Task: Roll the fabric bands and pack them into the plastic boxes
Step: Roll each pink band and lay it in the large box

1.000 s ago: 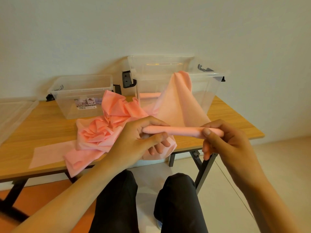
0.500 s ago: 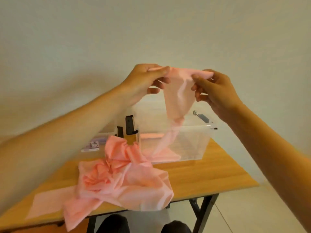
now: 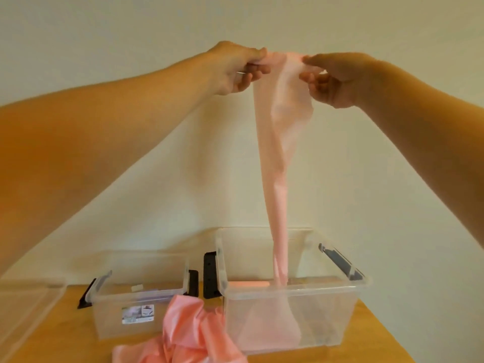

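The left hand (image 3: 235, 66) and the right hand (image 3: 337, 79) are both bare. Behind each hand a bare wrist (image 3: 207, 72) leads into a bare, smooth forearm (image 3: 104, 132) that looks broader the farther it lies from the hand, up to the picture's edge. Fine detail on the fingers (image 3: 246, 79) is blurred

We see a plain pale pink fabric band (image 3: 276, 153) at 1 o'clock. At 6 o'clock the crumpled fabric (image 3: 188, 331) is a stronger salmon pink. The big box (image 3: 327, 310) at 5 o'clock and the small box (image 3: 110, 318) at 7 o'clock are clear, with black latches (image 3: 210, 275). The counter (image 3: 374, 336) is honey-brown wood.
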Demonstrator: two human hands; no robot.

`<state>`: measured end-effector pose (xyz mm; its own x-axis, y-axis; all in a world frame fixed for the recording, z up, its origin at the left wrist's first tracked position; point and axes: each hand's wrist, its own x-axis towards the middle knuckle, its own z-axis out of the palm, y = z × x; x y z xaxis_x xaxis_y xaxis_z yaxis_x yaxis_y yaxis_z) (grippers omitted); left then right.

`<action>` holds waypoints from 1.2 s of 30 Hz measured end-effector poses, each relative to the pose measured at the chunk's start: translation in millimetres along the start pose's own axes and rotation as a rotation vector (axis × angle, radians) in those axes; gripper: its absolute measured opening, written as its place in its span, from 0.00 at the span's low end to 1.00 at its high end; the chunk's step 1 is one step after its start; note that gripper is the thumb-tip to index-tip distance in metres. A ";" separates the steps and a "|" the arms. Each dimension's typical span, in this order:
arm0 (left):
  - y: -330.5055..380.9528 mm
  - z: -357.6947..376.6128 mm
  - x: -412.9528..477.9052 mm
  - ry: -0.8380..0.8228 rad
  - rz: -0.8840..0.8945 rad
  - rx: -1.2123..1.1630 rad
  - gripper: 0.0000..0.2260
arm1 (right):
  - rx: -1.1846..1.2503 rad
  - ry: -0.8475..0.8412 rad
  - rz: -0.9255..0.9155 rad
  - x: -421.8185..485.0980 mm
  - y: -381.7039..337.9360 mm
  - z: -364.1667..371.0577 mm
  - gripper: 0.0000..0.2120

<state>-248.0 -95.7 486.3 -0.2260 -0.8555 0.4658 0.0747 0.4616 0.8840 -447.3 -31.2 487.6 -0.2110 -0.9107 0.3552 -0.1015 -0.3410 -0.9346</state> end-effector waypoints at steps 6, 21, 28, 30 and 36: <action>23.9 3.6 25.4 -0.009 0.010 -0.065 0.07 | 0.204 0.038 -0.090 29.3 -16.0 0.0 0.08; -74.5 3.0 14.3 -0.218 -0.462 -0.065 0.10 | 0.000 -0.028 0.201 22.9 76.3 -28.5 0.08; -73.9 -1.3 -32.4 -0.267 -0.498 -0.109 0.10 | 0.020 -0.036 0.169 -28.7 88.6 -27.5 0.04; -74.9 -1.8 -57.8 -0.304 -0.508 -0.108 0.10 | 0.029 -0.024 0.170 -50.8 93.9 -28.2 0.03; -101.1 7.5 -155.1 -0.297 -0.445 0.051 0.07 | 0.021 -0.058 0.169 -146.2 135.0 -35.9 0.03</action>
<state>-227.8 -8.0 324.4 -0.4909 -0.8712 0.0086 -0.1363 0.0865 0.9869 -465.1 64.2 310.3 -0.1665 -0.9671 0.1922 -0.0489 -0.1866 -0.9812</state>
